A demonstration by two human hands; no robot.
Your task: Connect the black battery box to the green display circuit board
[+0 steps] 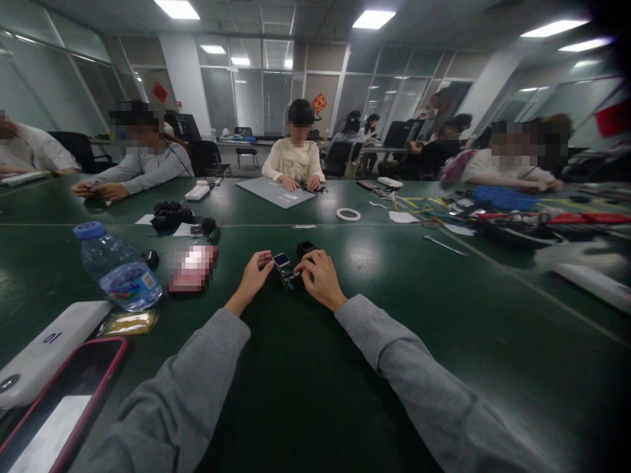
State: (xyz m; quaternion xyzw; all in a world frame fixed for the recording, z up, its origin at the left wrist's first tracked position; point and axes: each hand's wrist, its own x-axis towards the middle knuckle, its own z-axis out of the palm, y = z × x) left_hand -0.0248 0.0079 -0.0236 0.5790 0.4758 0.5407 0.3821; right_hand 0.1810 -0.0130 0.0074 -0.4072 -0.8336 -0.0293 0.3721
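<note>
A small circuit board [288, 280] with a little dark-faced screen [281, 260] at its upper end sits between my hands, low over the green table. My left hand [254, 279] is at the screen's left edge, fingers extended and thumb apart from them; whether the thumb touches it is unclear. The fingers of my right hand [323, 277] are bent and closed at the board's right side, hiding part of it. Just behind my right fingers stands a small black box [305, 247], its lower part covered by the hand.
Left are a water bottle [118, 269], a red phone [193, 269], a white power bank [54, 351] and a large pink-edged phone [64, 407]. A white ring [348, 214], a wrench [446, 246] and cables [424, 205] lie ahead. A person [294, 157] sits opposite.
</note>
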